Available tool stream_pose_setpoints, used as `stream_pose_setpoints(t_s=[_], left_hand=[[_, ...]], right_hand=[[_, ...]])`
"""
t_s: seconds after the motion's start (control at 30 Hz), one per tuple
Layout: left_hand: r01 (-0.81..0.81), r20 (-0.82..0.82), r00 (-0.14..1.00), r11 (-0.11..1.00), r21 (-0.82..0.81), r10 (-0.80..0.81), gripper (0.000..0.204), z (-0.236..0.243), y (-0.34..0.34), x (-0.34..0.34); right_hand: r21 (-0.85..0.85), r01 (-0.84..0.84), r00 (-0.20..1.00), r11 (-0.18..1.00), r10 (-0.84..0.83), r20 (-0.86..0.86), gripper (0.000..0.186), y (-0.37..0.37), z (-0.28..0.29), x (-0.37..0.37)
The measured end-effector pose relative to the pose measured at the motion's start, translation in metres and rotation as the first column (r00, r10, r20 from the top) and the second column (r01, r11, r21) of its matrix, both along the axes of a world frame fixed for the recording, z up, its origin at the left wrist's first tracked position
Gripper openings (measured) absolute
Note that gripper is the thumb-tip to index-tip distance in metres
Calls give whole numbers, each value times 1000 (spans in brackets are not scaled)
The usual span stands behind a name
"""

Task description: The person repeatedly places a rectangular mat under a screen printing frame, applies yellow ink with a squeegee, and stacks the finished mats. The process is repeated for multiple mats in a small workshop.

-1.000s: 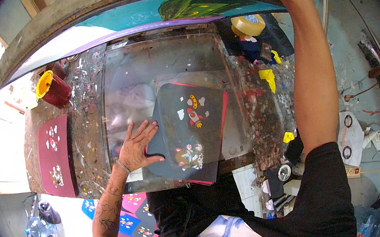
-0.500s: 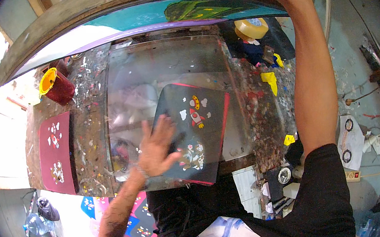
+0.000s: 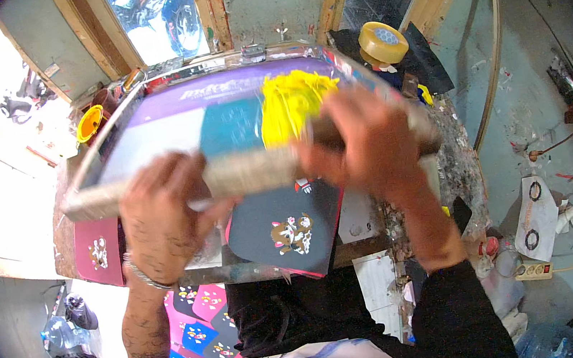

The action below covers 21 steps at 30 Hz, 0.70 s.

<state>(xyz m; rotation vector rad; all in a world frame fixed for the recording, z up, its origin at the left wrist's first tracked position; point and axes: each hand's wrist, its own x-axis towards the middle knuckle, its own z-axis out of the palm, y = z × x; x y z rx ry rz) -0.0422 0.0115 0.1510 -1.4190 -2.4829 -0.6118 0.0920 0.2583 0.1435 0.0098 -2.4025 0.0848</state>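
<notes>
A wooden screen-printing frame (image 3: 97,198) is tilted over the bench, its mesh showing purple, teal and pale areas, with a mass of yellow ink (image 3: 287,99) at the right. My left hand (image 3: 165,220) is closed on the frame's near edge. My right hand (image 3: 361,144) is closed on the same edge farther right, beside the ink, blurred by motion. Beneath the frame a stack of dark grey printed sheets (image 3: 265,211), red at its edge, shows a dog design, with a rocket design mostly hidden. A maroon printed sheet (image 3: 95,266) lies at the left.
A yellow tape roll (image 3: 377,40) sits at the back right, and a yellow-rimmed pot (image 3: 87,122) at the back left. Pink, blue and grey printed pieces (image 3: 198,332) lie below the bench (image 3: 354,253). A power strip (image 3: 530,271) and a white paper (image 3: 534,215) are at the right.
The raised frame has swung down toward me over the sheets, revealing the yellow ink. My right hand has come down with it, and my left hand has left the sheets and taken hold of the frame.
</notes>
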Motion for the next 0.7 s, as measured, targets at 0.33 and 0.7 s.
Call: stream_pose_setpoints(t_s=[0.33,0.7], left_hand=[[151,107,985,981,-125,-138,48,-150,-23,34],[124,146,984,985,-119,-106,47,-157,-24,39]], right_hand=[[-154,-79,904,985,136,406,35,-30,-120,52],[-371,-25,696,928,283,660,28,7,-110,26]])
